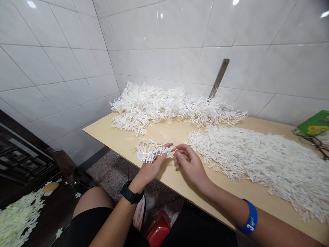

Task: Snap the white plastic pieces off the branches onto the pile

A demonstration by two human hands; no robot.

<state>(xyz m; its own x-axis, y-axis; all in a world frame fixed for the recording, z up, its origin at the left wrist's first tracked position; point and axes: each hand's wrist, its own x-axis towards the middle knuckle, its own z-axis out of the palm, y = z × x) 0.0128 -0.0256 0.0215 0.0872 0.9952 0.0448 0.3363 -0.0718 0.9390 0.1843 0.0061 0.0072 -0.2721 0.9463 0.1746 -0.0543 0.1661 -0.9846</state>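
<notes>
A small bunch of white, branched plastic-looking sprigs (147, 153) lies across my left hand (155, 165), which is closed round it near the table's front edge. The thin tips of the bunch point right, past my left thumb. My right hand (189, 164) is beside those tips with fingers curled and thumb and forefinger close together. Whatever they pinch is too small to make out. Behind my hands rises a tangled heap of similar white sprigs (164, 103). To the right spreads a flatter layer of white strands (252, 154).
The light wooden table (102, 128) stands against a tiled wall with a metal bracket (218, 79). A green box (312, 123) and dark-framed glasses (315, 145) are at far right. Lower left are pale flower pieces (20, 216); a red object (159, 231) is below.
</notes>
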